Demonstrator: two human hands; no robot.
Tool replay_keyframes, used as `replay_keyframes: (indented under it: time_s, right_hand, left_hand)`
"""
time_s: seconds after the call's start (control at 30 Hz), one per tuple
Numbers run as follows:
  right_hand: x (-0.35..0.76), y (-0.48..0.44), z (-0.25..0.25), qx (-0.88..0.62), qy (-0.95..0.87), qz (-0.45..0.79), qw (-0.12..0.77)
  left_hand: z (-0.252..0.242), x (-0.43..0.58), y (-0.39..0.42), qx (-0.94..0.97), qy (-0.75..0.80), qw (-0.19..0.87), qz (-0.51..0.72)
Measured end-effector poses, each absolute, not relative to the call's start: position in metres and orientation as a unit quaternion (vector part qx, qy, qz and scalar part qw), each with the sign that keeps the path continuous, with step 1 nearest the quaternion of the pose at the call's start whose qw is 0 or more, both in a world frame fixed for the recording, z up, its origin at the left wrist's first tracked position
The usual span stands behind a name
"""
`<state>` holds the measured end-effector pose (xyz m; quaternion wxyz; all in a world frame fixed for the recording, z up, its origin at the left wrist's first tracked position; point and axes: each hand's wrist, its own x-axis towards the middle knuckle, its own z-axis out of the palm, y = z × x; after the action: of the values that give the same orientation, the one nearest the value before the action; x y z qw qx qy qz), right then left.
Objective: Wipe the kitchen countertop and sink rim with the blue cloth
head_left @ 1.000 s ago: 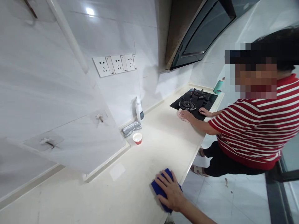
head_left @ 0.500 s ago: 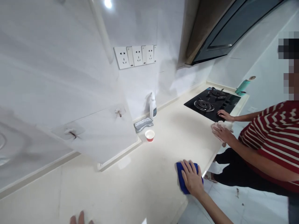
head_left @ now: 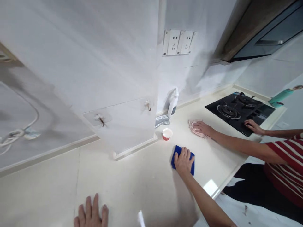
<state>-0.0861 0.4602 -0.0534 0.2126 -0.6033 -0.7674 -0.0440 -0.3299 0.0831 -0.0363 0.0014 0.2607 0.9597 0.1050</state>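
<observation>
My right hand [head_left: 183, 161] presses a folded blue cleaning cloth [head_left: 192, 170] onto the pale countertop [head_left: 123, 186], its fingers bent over the cloth. At the lower edge of the view my left hand [head_left: 91, 214] lies flat on the same countertop with fingers apart, holding nothing; its wrist is out of view. Just beyond the blue cloth stands a small white and red cup [head_left: 167, 134]. Behind the cup are a silver foil packet [head_left: 162, 120] and a white spray bottle [head_left: 173, 102], close to the wall.
At the right, a co-worker in a striped shirt [head_left: 288, 151] rests one hand on a pink cloth [head_left: 195, 128] and the other at the black gas hob [head_left: 220, 110]. A wall corner [head_left: 155, 137] juts over the counter. Green rolls [head_left: 281, 96] stand beyond the hob.
My right hand and the blue cloth have moved away from the front edge toward the cup. More of my left hand shows. The co-worker's pink cloth has shifted inward across the counter. The view has turned left.
</observation>
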Motion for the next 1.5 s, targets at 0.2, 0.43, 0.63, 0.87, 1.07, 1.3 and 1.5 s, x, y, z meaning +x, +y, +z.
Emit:
replay_keyframes:
  time_s: [0.2, 0.43, 0.63, 0.87, 1.07, 1.3, 1.5]
  right_hand:
    - [-0.175, 0.433, -0.040, -0.520, -0.823, 0.007, 0.226]
    - [-0.239, 0.415, -0.030, -0.585, -0.780, 0.035, 0.218]
    - [-0.279, 0.333, -0.024, -0.433, -0.887, 0.123, 0.098]
    - [-0.266, 0.273, 0.003, -0.134, -0.962, 0.231, 0.051]
    - [-0.193, 0.285, -0.017, -0.182, -0.960, 0.205, 0.061]
    - [-0.180, 0.315, -0.039, -0.271, -0.889, 0.309, 0.203]
    - [-0.194, 0.360, -0.025, -0.415, -0.733, 0.394, 0.367]
  left_hand:
    - [-0.044, -0.330, 0.079, 0.260, 0.960, -0.011, 0.099]
    - [-0.054, -0.331, 0.077, 0.269, 0.957, -0.050, 0.095]
    - [-0.053, -0.330, 0.079, 0.276, 0.955, -0.057, 0.089]
    - [-0.053, -0.331, 0.077, 0.275, 0.955, -0.070, 0.084]
    - [-0.060, -0.334, 0.074, 0.272, 0.955, -0.073, 0.097]
    - [-0.053, -0.330, 0.076, 0.262, 0.959, -0.060, 0.086]
    - [-0.052, -0.330, 0.076, 0.268, 0.957, -0.062, 0.095]
